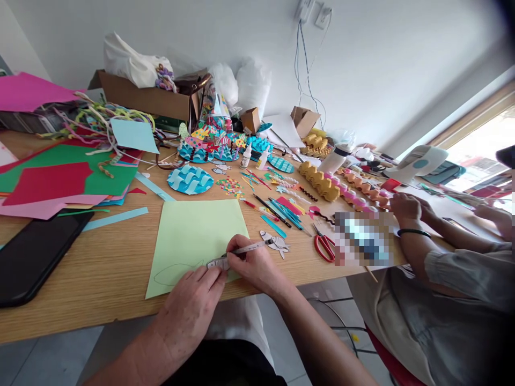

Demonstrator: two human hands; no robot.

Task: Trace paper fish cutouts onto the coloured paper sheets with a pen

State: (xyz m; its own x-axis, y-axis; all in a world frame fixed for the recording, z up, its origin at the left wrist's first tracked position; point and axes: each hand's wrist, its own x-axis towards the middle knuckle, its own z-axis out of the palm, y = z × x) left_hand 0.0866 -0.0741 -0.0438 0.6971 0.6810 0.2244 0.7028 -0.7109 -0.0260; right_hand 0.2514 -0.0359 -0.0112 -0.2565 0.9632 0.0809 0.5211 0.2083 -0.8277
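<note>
A light green sheet of paper [197, 225] lies in front of me, with the pencilled outline of a fish [173, 274] near its lower left. My left hand [197, 295] holds a small white paper fish cutout [218, 263] down on the sheet, fingertips pressed together on it. Most of the cutout is hidden by my fingers. In my right hand [253, 265] is a pencil [253, 246], pinched with its tip at the cutout's upper edge. Another paper fish cutout [276, 243] lies just right of the sheet.
Red scissors [324, 245], colouring pencils [287, 212] and a blue woven paper fish [190, 179] surround the sheet. At left are a black phone [44, 257] and stacked coloured paper [60, 177]. Glue bottles [246, 156] stand behind. A co-worker's hands [408, 209] are at right.
</note>
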